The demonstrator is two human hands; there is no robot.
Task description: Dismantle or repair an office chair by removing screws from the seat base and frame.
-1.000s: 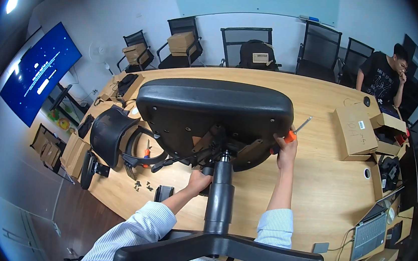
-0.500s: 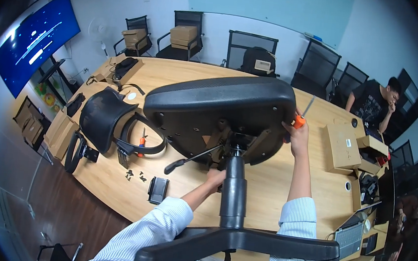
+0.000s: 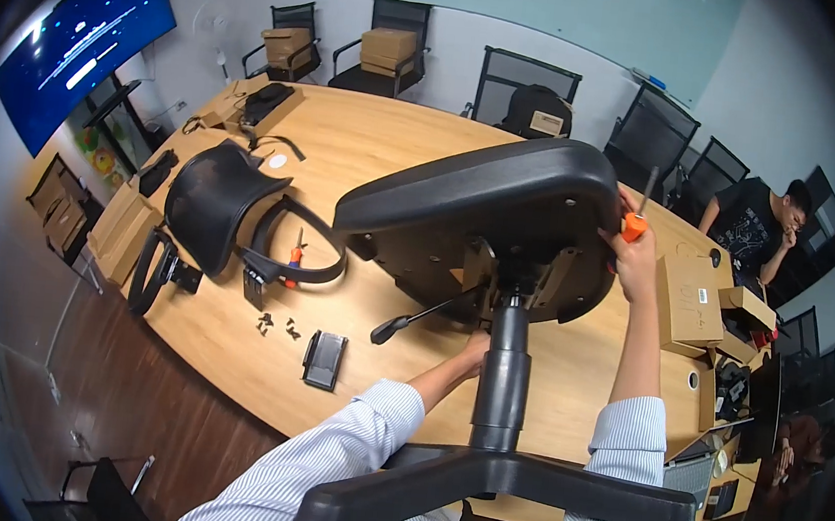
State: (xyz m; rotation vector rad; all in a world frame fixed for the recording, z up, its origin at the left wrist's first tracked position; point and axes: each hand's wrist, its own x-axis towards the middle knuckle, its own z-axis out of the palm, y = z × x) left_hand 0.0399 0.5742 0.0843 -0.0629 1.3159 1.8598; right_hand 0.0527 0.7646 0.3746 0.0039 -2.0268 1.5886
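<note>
Chair seat [image 3: 503,208]: tilted over the worktop [image 3: 398,148] with underside showing. Touched at right edge by right hand [image 3: 633,259], curled around an orange-handled screwdriver [image 3: 634,227]. Cannot tell the grip of left hand [image 3: 476,348], half-hidden beneath.

Right grip [image 3: 637,260] holds screwdriver [image 3: 634,227], apparently touching seat [image 3: 489,195].

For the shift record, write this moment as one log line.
right hand: holds screwdriver, at seat edge | left hand: partly hidden behind chair post | table: second screwdriver, laptop
</note>
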